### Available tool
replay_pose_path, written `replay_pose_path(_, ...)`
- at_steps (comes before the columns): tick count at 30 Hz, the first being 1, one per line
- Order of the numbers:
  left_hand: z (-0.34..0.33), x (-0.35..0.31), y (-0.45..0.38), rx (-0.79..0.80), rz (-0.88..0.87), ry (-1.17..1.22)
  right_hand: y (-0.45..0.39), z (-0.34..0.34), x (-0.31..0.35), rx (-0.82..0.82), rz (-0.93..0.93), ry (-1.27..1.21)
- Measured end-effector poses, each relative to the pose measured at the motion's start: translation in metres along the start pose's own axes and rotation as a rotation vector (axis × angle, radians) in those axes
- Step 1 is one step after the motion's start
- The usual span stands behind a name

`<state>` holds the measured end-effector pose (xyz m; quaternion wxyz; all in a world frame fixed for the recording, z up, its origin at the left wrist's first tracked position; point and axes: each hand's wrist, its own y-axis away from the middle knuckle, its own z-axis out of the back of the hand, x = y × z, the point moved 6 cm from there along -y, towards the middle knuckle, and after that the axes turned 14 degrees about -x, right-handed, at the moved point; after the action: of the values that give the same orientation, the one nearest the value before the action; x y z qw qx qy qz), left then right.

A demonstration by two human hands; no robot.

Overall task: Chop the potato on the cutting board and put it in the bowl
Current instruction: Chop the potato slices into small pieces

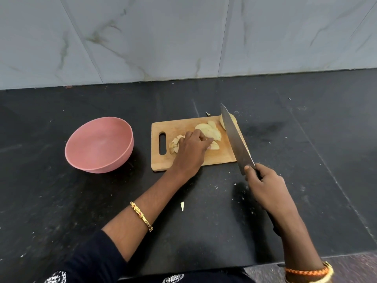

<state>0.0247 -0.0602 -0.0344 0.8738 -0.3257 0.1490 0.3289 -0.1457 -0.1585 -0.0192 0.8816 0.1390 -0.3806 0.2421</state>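
The left hand (192, 148) rests on potato slices (209, 132) on the wooden cutting board (183, 123), fingers curled over them. Chopped pieces (175, 145) lie left of the hand (near the handle slot). The right hand (265, 187) grips the knife (234, 137), blade angled above the board's right edge. A pink bowl (100, 145) stands left of the board on the black counter (61, 201).

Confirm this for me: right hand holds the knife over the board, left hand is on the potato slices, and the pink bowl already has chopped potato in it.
Not quite. The head view shows the pink bowl holds no potato. The rest stands: the right hand holds the knife over the cutting board, and the left hand is on the potato slices.
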Motion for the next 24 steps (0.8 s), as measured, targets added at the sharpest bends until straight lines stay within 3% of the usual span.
replay_pose_path(10,0.000,0.000,-0.006,0.105,-0.014,-0.029,0.009,0.000,-0.002,0.009,-0.002,0.018)
replay_pose_path(20,0.013,-0.009,0.010,-0.055,0.079,-0.081,0.021,-0.021,-0.006,0.041,0.008,0.053)
replay_pose_path(24,0.015,-0.011,0.014,-0.070,0.071,-0.081,0.008,-0.018,0.003,0.038,0.097,0.134)
